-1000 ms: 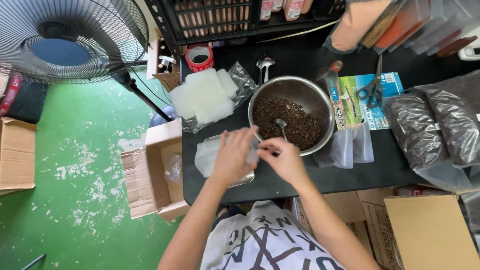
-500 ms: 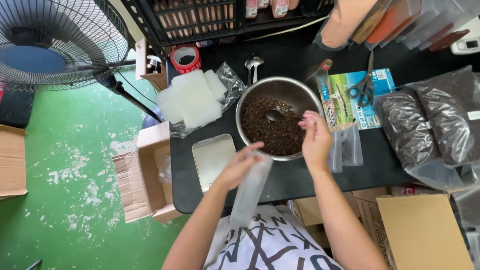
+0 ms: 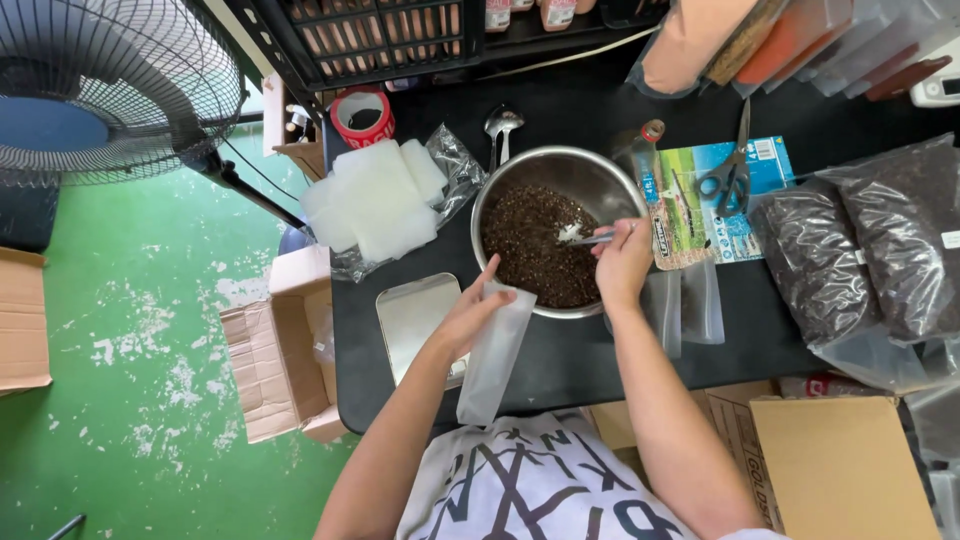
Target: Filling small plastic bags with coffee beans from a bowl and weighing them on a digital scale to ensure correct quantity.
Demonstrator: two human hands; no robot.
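Filling a pouch from a bowl of dark granules at a black counter (image 3: 560,375).

The left hand (image 3: 470,315) is closed around the top of a translucent, frosted plastic pouch (image 3: 495,355), holding it upright with its mouth just beside the rim of the round steel bowl (image 3: 600,180), seemingly so that little can spill on the way across. The right hand (image 3: 622,262) is closed around the handle of a small metal spoon (image 3: 585,236), its tip dipped into the dark brown granules (image 3: 530,245). A stack of flat empty pouches (image 3: 415,320) lies just left of the bowl, within easy reach.
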